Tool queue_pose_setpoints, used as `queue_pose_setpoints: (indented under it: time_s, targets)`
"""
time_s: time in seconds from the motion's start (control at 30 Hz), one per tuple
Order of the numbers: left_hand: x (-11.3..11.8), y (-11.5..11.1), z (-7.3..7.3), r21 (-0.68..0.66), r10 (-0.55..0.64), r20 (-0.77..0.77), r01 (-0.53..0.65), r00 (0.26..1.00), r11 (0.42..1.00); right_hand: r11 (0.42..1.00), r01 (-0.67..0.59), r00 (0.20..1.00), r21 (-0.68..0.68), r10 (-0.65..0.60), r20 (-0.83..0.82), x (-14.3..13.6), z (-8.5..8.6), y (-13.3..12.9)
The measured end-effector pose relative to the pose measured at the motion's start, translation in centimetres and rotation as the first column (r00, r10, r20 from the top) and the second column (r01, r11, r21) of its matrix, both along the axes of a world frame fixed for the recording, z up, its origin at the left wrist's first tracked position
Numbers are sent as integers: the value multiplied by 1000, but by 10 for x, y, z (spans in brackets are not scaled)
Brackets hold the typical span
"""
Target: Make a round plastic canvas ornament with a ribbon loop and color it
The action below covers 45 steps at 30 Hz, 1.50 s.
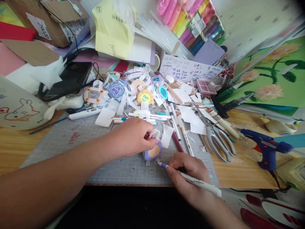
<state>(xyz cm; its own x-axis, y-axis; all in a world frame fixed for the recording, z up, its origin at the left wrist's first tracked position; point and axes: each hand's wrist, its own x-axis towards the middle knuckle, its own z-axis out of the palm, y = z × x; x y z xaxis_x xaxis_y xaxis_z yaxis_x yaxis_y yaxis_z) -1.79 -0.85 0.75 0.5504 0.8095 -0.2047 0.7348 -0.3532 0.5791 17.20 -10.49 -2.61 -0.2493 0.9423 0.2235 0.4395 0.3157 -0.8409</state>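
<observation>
Pinning a small round purple-and-orange craft piece (153, 152) to the grey cutting mat (71, 140), the left hand (130, 136) had its fingers closed on it near the middle of the surface. The right hand (188, 173), just to the near right, gripped a purple-tipped marker (190, 179) with its tip touching the piece's lower edge. Scissors (218, 136) lay to the right, a blue glue gun (267, 148) farther right, more decorated pieces (145, 97) beyond.

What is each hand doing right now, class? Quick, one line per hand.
Left hand: closed on the small purple-edged craft piece, pinning it to the cutting mat.
Right hand: closed around a purple-tipped marker, tip by the piece.
</observation>
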Motion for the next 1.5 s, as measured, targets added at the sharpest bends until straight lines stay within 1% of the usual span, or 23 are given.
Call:
queue_pose_setpoints:
  time_s: [0.3, 0.53, 0.63, 0.93, 1.13, 1.3, 1.5]
  targets:
    - [0, 0, 0, 4, -3, -9, 3, 1000, 1000, 1000, 20, 999, -13, -20, -48, -1, 0, 1]
    - [0, 0, 0, 2, -7, -10, 7, 1000, 1000, 999, 38, 998, -6, -38, -46, 0, -2, 0]
    - [0, 1, 0, 7, -11, -16, 11, 1000, 1000, 1000, 27, 998, -3, -27, -54, 0, -3, 1]
    - [1, 2, -2, 16, -9, -31, 9, 999, 1000, 998, 61, 997, -7, -62, -55, 1, -2, -2]
    - [1, 0, 0, 2, -6, -18, 6, 1000, 1000, 998, 62, 996, -14, -63, -58, 2, -4, -1]
    - [0, 0, -1, 4, -9, -23, 9, 1000, 1000, 998, 62, 997, -20, -63, -54, 1, -2, -1]
    - [-2, 1, 0, -4, -17, -18, 17, 1000, 1000, 999, 36, 999, -5, -37, -28, 0, -2, 1]
